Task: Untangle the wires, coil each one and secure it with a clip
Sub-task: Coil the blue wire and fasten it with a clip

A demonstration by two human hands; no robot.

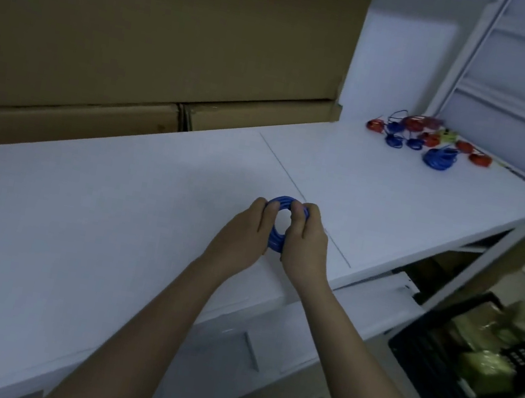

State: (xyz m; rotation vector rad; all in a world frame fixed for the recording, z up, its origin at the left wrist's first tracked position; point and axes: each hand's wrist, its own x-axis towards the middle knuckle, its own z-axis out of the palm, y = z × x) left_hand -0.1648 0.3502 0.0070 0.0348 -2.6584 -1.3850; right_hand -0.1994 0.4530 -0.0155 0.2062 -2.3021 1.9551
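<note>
A coil of blue wire is held upright over the middle of the white table. My left hand grips its left side with curled fingers. My right hand pinches its right side, thumb on the near face. At the far right of the table lies a pile of several blue wire coils and red wire coils, some coiled, some loose. No clip can be made out in my hands.
Brown cardboard boxes stand along the back of the table. A white rack frame rises at the right end. Below to the right, a black crate with packed goods sits on the floor.
</note>
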